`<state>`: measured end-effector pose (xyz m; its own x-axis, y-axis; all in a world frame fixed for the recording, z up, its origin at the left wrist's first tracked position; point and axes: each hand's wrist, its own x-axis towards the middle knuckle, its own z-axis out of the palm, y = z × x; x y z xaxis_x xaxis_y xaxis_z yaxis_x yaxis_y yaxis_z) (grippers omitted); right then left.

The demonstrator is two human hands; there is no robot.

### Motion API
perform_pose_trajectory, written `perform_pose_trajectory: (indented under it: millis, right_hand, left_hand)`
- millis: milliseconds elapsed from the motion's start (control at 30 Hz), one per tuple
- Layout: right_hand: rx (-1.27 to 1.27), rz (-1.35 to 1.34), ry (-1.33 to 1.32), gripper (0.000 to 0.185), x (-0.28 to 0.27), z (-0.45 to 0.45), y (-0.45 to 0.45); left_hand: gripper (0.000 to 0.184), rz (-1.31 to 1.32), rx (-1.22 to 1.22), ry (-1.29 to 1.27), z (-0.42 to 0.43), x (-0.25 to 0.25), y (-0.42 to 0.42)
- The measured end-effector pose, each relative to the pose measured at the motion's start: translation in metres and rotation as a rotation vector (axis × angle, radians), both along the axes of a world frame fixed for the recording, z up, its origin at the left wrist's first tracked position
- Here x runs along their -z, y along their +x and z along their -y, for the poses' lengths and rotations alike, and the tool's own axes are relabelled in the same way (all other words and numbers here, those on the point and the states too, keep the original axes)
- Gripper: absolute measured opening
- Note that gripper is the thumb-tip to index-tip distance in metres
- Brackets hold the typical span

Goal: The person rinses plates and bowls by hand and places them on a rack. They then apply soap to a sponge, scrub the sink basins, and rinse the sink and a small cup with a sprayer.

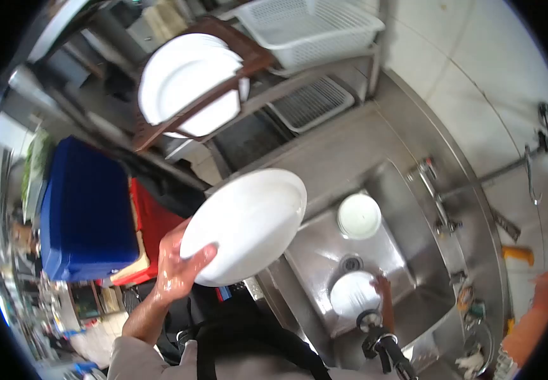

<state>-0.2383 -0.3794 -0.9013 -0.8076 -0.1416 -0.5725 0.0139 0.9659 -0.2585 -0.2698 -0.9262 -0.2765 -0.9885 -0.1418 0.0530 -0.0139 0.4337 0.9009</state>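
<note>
My left hand (182, 266), wet, grips a white plate (248, 225) by its near edge, thumb on top. The plate is tilted in the air left of the sink (315, 259). Down in the sink, my right hand (383, 290) has its fingers around the right edge of a second white plate (352, 296). Part of that hand and forearm is hidden behind a spray nozzle (369, 321) with a dark handle. Farther back in the basin, beyond the drain (351, 263), sits a round white dish (359, 216).
A brown rack (207, 104) holds several white plates (188, 85) at the upper left. White baskets (312, 31) stand on a shelf behind the sink. A faucet (435, 196) lines the right side. A blue box (87, 212) stands at left.
</note>
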Motion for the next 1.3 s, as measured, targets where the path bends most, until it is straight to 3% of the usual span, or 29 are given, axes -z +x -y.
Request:
perform_pose_trajectory:
  millis: [67, 100, 133, 200, 233, 300, 367, 500, 567, 600, 633, 700, 767, 833, 867, 900, 967, 1033, 1100, 1167, 1233, 1300]
  right_hand:
    - [0.201, 0.072, 0.003, 0.055, -0.061, 0.023, -0.001]
    - [0.325, 0.171, -0.079, 0.056, -0.083, 0.028, -0.001]
    - [0.324, -0.008, -0.132, 0.058, -0.072, 0.025, 0.015]
    - [0.314, 0.016, 0.023, 0.058, -0.099, 0.04, 0.034]
    - [0.396, 0.17, -0.018, 0.064, -0.081, 0.029, 0.04]
    - [0.315, 0.122, -0.063, 0.063, -0.138, 0.047, 0.063]
    - [0.415, 0.041, -0.16, 0.055, -0.135, 0.054, 0.102]
    - [0.614, -0.385, -0.57, 0.04, -0.149, 0.12, 0.143]
    - [0.627, -0.59, -0.785, 0.034, -0.16, 0.162, 0.152]
    - [0.629, -0.662, -0.844, 0.032, -0.168, 0.181, 0.151]
    - [0.63, -0.709, -0.863, 0.03, -0.177, 0.199, 0.148]
    - [0.635, -0.717, -0.785, 0.032, -0.194, 0.216, 0.152]
    - [0.649, -0.717, -0.698, 0.04, -0.209, 0.218, 0.153]
    - [0.215, -0.888, -0.418, 0.046, -0.232, 0.22, 0.142]
    - [0.132, -0.889, -0.3, 0.051, -0.242, 0.223, 0.142]
    - [0.148, -0.892, -0.293, 0.051, -0.255, 0.223, 0.141]
    - [0.023, -0.931, -0.23, 0.052, -0.279, 0.23, 0.139]
    - [0.016, -0.951, -0.226, 0.055, -0.281, 0.229, 0.138]
    - [0.017, -0.932, -0.189, 0.057, -0.282, 0.228, 0.14]
    - [0.029, -0.893, -0.171, 0.057, -0.279, 0.223, 0.141]
    - [-0.001, -0.887, -0.118, 0.05, -0.276, 0.22, 0.15]
    - [0.054, -0.863, -0.22, 0.046, -0.276, 0.216, 0.155]
  left_hand:
    - [0.035, 0.122, -0.168, 0.502, 0.009, 0.0, 0.006]
    - [0.039, 0.124, -0.204, 0.61, 0.015, -0.004, 0.006]
    - [0.04, 0.112, -0.306, 0.714, 0.013, -0.014, 0.004]
    - [0.042, 0.081, -0.381, 0.831, 0.012, -0.038, -0.001]
    - [0.042, 0.012, -0.389, 0.961, 0.012, -0.049, -0.003]
    - [0.036, -0.139, -0.397, 1.084, 0.018, -0.069, -0.009]
    - [0.029, -0.286, -0.202, 1.283, 0.029, -0.088, -0.024]
    - [0.026, -0.542, 0.088, 1.554, 0.062, -0.119, -0.077]
    - [0.029, -0.637, -0.048, 1.521, 0.076, -0.141, -0.114]
    - [0.031, -0.642, 0.009, 1.566, 0.098, -0.141, -0.143]
    - [0.034, -0.648, 0.07, 1.612, 0.117, -0.143, -0.17]
    - [0.039, -0.682, -0.075, 1.814, 0.118, -0.168, -0.197]
    - [0.041, -0.486, 0.064, 1.911, 0.154, -0.164, -0.241]
    - [0.045, -0.409, 0.016, 1.899, 0.157, -0.166, -0.262]
    - [0.046, -0.375, -0.026, 1.74, 0.161, -0.162, -0.274]
    - [0.048, -0.349, -0.063, 1.581, 0.167, -0.16, -0.286]
    - [0.052, -0.226, -0.084, 1.657, 0.195, -0.145, -0.322]
    - [0.051, -0.077, -0.281, 1.6, 0.206, -0.137, -0.337]
    - [0.05, -0.08, -0.265, 1.494, 0.212, -0.134, -0.341]
    - [0.06, -0.05, -0.362, 1.861, 0.221, -0.135, -0.342]
    - [0.058, 0.02, -0.349, 1.767, 0.25, -0.11, -0.363]
    - [0.052, -0.313, -0.036, 1.344, 0.267, -0.078, -0.382]
